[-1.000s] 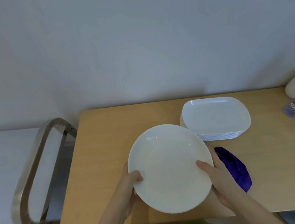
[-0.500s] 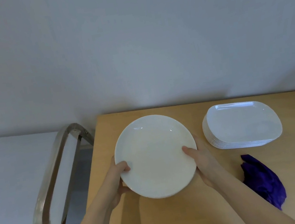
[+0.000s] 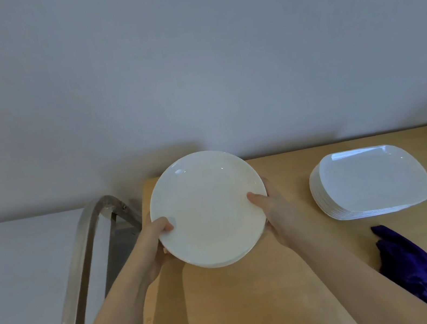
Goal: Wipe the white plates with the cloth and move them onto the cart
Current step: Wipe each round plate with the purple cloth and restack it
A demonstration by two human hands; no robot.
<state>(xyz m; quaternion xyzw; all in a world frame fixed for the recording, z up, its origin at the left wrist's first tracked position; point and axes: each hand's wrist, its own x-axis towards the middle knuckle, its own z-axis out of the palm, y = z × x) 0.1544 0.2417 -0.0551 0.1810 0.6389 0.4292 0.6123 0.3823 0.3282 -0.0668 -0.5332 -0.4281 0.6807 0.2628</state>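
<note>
Plate: A round white plate (image 3: 208,209) is held over the far left corner of the wooden table (image 3: 259,296), its face tipped toward the camera. A second rim seems to show under its near edge, so it may be more than one plate; that cannot be told for sure.
Left hand: The left hand (image 3: 155,239) grips the plate's left rim, thumb on the face, fingers hidden beneath.
Right hand: The right hand (image 3: 271,210) grips the right rim the same way, thumb on top.
Handling: The plate looks stiff, glazed, and likely slick and breakable. A two-sided rim hold, thumbs above and fingers under, seems the safest grip.
Cart: The cart's curved metal handle (image 3: 83,270) stands just left of the table; beyond it lies a pale surface, probably the cart top.
In the way: The handle rises between table and cart, so the plate would probably need to pass over it without knocking the rim.
Stack: A stack of squarish white plates (image 3: 373,182) waits at the far right of the table.
Cloth: A crumpled purple cloth (image 3: 408,264) lies near right, well apart from both hands.
</note>
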